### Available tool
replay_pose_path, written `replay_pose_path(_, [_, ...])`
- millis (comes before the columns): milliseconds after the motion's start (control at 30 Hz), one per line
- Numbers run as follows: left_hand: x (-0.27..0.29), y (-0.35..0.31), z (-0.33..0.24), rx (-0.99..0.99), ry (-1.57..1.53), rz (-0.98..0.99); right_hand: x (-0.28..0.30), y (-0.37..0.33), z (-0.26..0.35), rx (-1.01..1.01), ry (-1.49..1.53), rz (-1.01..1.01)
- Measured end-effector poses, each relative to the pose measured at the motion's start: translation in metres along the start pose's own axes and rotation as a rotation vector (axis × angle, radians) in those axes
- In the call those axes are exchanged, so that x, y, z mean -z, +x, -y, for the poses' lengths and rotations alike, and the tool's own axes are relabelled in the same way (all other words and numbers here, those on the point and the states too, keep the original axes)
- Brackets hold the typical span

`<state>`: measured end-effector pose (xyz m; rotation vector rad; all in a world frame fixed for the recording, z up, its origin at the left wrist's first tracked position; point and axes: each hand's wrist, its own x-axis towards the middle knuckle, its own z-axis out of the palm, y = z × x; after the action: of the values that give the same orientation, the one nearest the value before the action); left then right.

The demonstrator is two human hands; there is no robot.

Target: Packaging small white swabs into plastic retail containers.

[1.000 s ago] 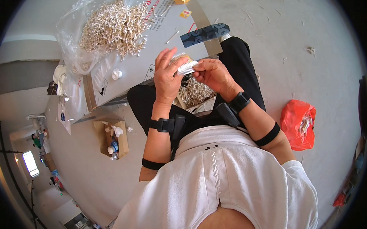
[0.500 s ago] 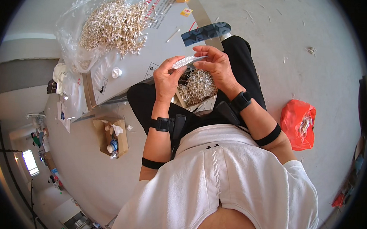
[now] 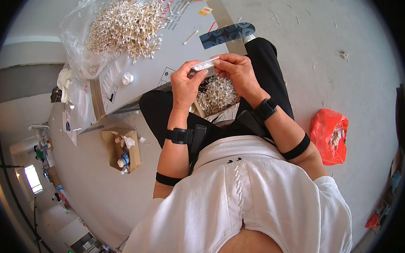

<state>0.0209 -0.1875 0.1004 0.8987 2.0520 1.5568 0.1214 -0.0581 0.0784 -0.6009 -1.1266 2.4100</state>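
Between my two hands is a small clear plastic packet of cotton swabs (image 3: 204, 67), its white tips lined up in a row. My left hand (image 3: 185, 84) grips the packet's left end, thumb in front and fingers behind. At the other end, my right hand (image 3: 237, 71) pinches the clear edge between thumb and fingers. Just below the hands, between my knees, a box holds many loose cotton swabs (image 3: 219, 95). A large heap of cotton swabs (image 3: 125, 29) lies in and out of a clear plastic bag (image 3: 77, 46) on the grey tabletop (image 3: 151, 68).
Small yellow boxes (image 3: 204, 11), a dark patterned strip (image 3: 227, 35) and a white round tub (image 3: 127, 78) sit on the tabletop. A red plastic bag (image 3: 329, 137) is on the floor at right, an open cardboard box (image 3: 123, 149) at left. Stray swabs dot the floor.
My right hand's fingers have closed in on the packet's edge. The packet has turned so that its flat side shows more.
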Motion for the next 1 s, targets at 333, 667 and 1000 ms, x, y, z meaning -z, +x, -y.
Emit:
replay_pose_path(333, [0.001,0.004,-0.008,-0.211,0.116,-0.048,0.004,0.006,0.0,0.01,-0.055,0.013])
replay_pose_path(667, [0.003,0.014,-0.009,-0.231,0.226,-0.085,-0.003,0.012,-0.002,0.14,-0.217,-0.068])
replay_pose_path(1000, [-0.013,0.034,0.021,-0.255,0.322,-0.333,-0.022,0.032,-0.008,-0.032,-0.172,-0.009])
